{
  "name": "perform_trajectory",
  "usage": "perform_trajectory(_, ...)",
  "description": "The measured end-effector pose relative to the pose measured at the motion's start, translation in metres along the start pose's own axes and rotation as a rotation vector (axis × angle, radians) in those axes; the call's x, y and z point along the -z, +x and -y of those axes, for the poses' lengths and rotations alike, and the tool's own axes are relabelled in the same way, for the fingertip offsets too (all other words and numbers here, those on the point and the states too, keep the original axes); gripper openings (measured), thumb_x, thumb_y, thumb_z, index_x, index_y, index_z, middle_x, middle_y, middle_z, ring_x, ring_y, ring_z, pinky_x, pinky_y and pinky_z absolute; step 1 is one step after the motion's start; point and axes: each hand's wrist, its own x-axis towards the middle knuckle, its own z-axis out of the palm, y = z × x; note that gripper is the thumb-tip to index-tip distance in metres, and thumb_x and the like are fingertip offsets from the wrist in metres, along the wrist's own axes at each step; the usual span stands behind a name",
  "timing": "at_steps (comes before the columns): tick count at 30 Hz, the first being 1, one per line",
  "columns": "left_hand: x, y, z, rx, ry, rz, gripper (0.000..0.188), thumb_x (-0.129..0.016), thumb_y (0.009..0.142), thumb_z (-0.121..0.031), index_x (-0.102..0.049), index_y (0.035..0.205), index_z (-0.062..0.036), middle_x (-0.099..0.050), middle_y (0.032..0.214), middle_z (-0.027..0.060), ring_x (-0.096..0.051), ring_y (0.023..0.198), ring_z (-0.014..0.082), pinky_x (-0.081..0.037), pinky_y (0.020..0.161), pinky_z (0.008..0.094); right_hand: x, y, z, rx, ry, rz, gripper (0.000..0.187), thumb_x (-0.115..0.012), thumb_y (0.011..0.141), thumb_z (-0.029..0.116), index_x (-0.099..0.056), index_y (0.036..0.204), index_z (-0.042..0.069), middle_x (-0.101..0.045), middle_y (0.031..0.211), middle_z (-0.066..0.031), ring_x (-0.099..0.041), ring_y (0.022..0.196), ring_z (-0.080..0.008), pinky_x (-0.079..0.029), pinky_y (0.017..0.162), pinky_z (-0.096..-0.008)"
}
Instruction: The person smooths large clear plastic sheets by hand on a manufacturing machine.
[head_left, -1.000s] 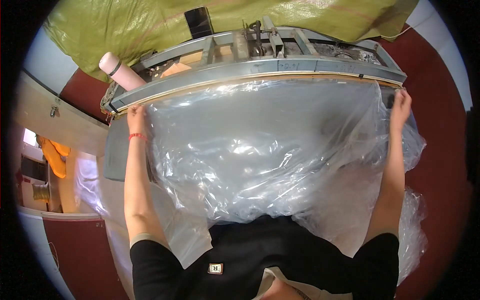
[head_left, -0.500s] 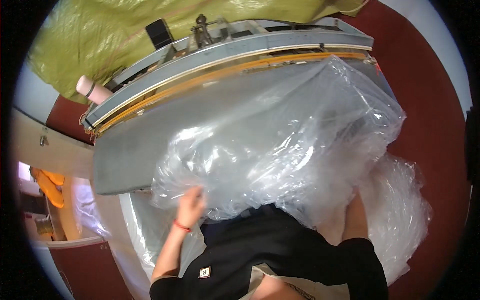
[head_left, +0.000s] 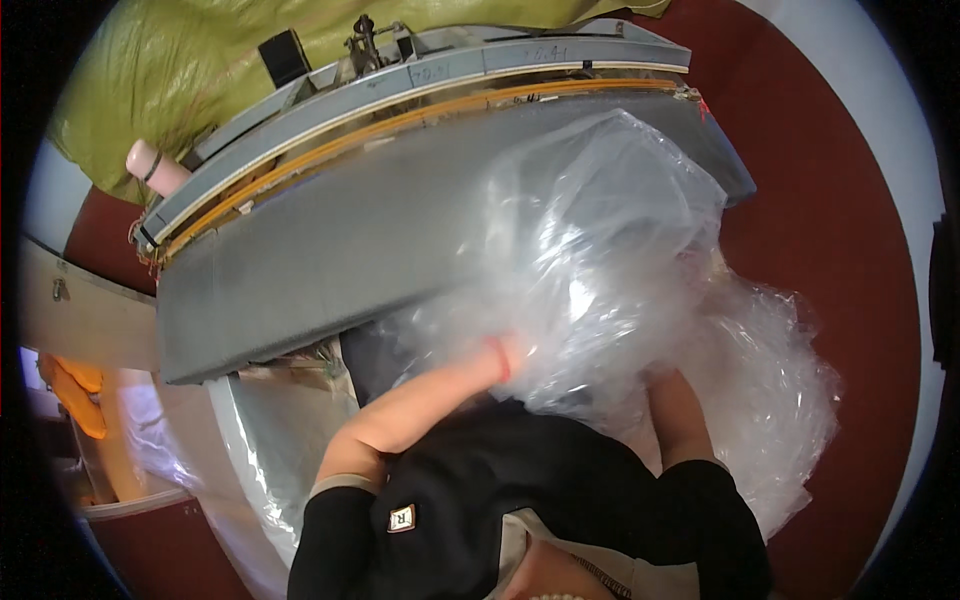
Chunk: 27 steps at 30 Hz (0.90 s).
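Observation:
A large clear plastic sheet or bag [head_left: 600,260] lies crumpled over the right half of the grey work surface [head_left: 330,245] and hangs down toward my body. My left hand [head_left: 515,352], with a red band at its wrist, is in among the plastic near the middle; motion blur smears its fingers. My right hand [head_left: 662,372] reaches into the plastic's near right part, and its fingers are hidden beneath the folds. Whether either hand grips the film, I cannot tell.
Behind the surface runs a grey metal frame [head_left: 440,75] with an orange strip. A pink roll [head_left: 157,168] sits at its left end. More clear plastic [head_left: 765,390] is heaped at my right, above the dark red floor [head_left: 830,230]. Yellow-green sheeting [head_left: 190,70] covers the back.
My left hand has moved right, along with the plastic's left side, baring more of the grey surface. The plastic is bunched closer to my right hand. The view has shifted slightly.

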Motion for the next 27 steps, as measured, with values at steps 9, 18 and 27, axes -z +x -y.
perform_trajectory(9, 0.112, -0.123, 0.125, 0.419, -0.233, -0.094, 0.024, -0.051, 0.08, -0.007, -0.055, 0.103, -0.0011, -0.061, 0.094, 0.0116, -0.059, 0.086, 0.0204, -0.045, 0.077, 0.0287, 0.014, 0.561, -0.335, -0.267, 0.081, -0.292, 0.034, -0.06, 0.068, 0.031, -0.059, 0.084, 0.002, -0.059, 0.078, -0.0184, -0.058, 0.073, -0.0339, -0.046, 0.064, -0.0389)
perform_trajectory(18, 0.209, -0.344, 0.144, 1.067, 0.095, -0.613, 0.021, -0.051, 0.082, -0.008, -0.057, 0.1, 0.0004, -0.061, 0.092, 0.0085, -0.057, 0.086, 0.0157, -0.044, 0.076, 0.0255, 0.009, 0.472, -0.048, 0.354, 0.239, -0.727, 0.053, -0.056, 0.066, 0.032, -0.051, 0.105, -0.004, -0.053, 0.102, -0.0242, -0.052, 0.093, -0.0373, -0.042, 0.078, -0.0486)
perform_trajectory(27, 0.27, -0.514, 0.179, 1.384, 0.876, -0.833, 0.032, -0.046, 0.077, -0.012, -0.051, 0.107, -0.0011, -0.049, 0.112, 0.0197, -0.048, 0.102, 0.0326, -0.038, 0.087, 0.0354, 0.032, 0.068, 0.241, 1.639, 0.903, 0.019, 0.041, -0.051, 0.083, 0.011, -0.041, 0.12, -0.001, -0.043, 0.123, -0.016, -0.04, 0.113, -0.0288, -0.029, 0.096, -0.0344)
